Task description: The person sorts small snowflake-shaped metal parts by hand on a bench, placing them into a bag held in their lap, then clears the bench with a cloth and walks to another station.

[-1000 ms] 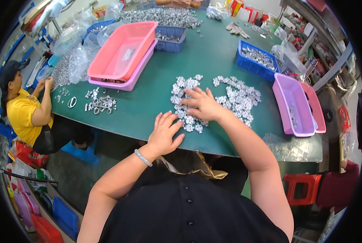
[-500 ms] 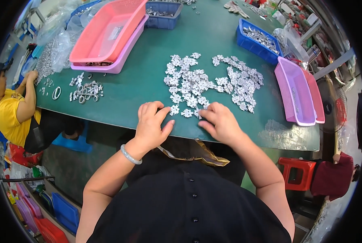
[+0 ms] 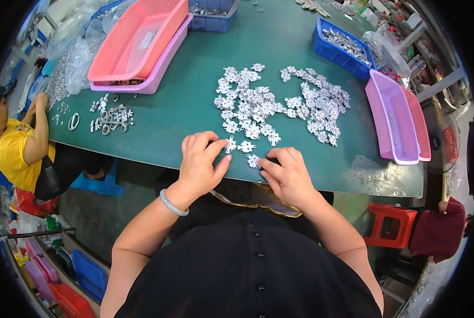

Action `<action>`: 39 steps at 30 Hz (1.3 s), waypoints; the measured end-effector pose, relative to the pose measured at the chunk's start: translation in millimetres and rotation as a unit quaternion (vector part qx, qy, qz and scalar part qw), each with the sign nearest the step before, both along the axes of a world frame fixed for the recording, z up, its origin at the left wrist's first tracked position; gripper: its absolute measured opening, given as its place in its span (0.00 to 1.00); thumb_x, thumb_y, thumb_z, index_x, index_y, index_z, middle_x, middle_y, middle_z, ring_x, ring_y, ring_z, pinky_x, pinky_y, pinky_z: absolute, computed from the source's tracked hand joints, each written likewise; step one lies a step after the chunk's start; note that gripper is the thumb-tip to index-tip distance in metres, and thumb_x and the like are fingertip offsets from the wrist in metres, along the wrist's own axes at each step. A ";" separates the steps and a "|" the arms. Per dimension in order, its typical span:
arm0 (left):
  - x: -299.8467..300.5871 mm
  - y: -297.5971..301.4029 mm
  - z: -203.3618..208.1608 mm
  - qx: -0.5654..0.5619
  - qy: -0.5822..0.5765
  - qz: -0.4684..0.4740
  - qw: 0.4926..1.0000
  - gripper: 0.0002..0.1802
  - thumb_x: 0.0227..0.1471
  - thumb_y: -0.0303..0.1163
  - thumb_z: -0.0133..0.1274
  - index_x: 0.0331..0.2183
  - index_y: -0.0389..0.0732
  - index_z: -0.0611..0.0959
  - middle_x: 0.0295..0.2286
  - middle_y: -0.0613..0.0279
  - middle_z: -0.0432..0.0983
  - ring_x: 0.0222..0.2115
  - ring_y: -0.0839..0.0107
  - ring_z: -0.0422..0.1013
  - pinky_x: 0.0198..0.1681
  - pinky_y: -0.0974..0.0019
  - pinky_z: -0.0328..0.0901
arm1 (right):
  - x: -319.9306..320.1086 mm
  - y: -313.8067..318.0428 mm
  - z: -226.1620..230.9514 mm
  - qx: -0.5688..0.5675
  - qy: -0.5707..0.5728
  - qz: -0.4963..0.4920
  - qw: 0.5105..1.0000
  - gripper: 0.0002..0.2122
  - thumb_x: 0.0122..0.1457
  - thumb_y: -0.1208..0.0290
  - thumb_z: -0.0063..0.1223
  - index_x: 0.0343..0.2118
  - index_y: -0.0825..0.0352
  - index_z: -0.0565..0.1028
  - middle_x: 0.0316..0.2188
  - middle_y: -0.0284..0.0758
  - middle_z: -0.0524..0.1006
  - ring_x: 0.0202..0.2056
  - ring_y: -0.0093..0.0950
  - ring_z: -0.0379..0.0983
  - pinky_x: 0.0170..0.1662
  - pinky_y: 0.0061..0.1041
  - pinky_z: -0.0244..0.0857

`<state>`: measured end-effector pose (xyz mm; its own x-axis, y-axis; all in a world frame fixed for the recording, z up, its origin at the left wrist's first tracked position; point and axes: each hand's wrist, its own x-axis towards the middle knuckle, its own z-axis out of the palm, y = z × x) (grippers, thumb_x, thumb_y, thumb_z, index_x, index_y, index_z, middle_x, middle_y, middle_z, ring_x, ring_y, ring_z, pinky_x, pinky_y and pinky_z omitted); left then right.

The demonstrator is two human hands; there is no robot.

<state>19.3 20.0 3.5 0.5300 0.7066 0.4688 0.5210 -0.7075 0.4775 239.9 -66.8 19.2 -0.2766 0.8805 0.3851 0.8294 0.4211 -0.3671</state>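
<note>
Small silver cross-shaped metal pieces (image 3: 253, 106) lie in a spread pile on the green table (image 3: 163, 124), with a second cluster (image 3: 322, 106) to its right. My left hand (image 3: 199, 163) rests by the table's front edge, thumb and index finger apart. Its index fingertip touches or nearly touches one cross-shaped piece (image 3: 230, 144). Opposite it, my right hand (image 3: 286, 172) has bent, gathered fingers at the edge of another cross-shaped piece (image 3: 253, 160). A further single piece (image 3: 246, 147) lies between the hands. The undersides of my fingers are hidden.
Stacked pink and purple trays (image 3: 157, 66) stand at the left, beside loose rings and metal parts (image 3: 115, 119). Blue bins of metal parts stand behind (image 3: 211, 21) and right (image 3: 344, 58). A purple basket (image 3: 388, 119) is at the right edge. A person in yellow (image 3: 22, 146) works at far left.
My right hand has drawn one cross-shaped piece toward the table's front edge, away from the pile. My left hand has barely moved, and the piece by its index finger has turned slightly.
</note>
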 end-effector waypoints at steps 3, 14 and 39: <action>-0.7 -0.6 0.1 -0.014 -0.010 -0.014 1.000 0.21 0.41 0.31 0.60 0.41 0.39 0.78 0.40 0.55 0.70 0.42 0.57 0.65 0.49 0.56 0.56 | -6.7 6.6 3.0 -0.009 0.000 -0.011 1.000 0.13 0.48 0.71 0.59 0.39 0.63 0.76 0.38 0.35 0.70 0.41 0.35 0.65 0.45 0.34 0.58; 15.2 -10.8 6.0 0.001 0.024 -0.109 0.994 0.21 0.40 0.32 0.61 0.40 0.40 0.78 0.41 0.54 0.70 0.42 0.55 0.66 0.48 0.54 0.58 | 22.5 17.1 -4.3 0.032 0.045 -0.107 0.993 0.13 0.48 0.71 0.59 0.38 0.65 0.76 0.38 0.36 0.71 0.41 0.37 0.65 0.43 0.34 0.59; 21.7 -7.5 4.4 0.013 0.040 -0.125 0.991 0.19 0.40 0.33 0.62 0.38 0.42 0.78 0.44 0.51 0.67 0.45 0.52 0.65 0.49 0.52 0.58 | 15.6 18.6 2.6 -0.026 -0.030 -0.011 0.999 0.15 0.48 0.73 0.56 0.41 0.65 0.74 0.44 0.35 0.70 0.45 0.37 0.64 0.49 0.37 0.56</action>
<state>40.9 12.5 7.9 0.7231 0.5368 0.4348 0.3638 -0.8310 0.4208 255.5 -48.2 21.9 -0.2773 0.9054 0.3214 0.8597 0.3832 -0.3377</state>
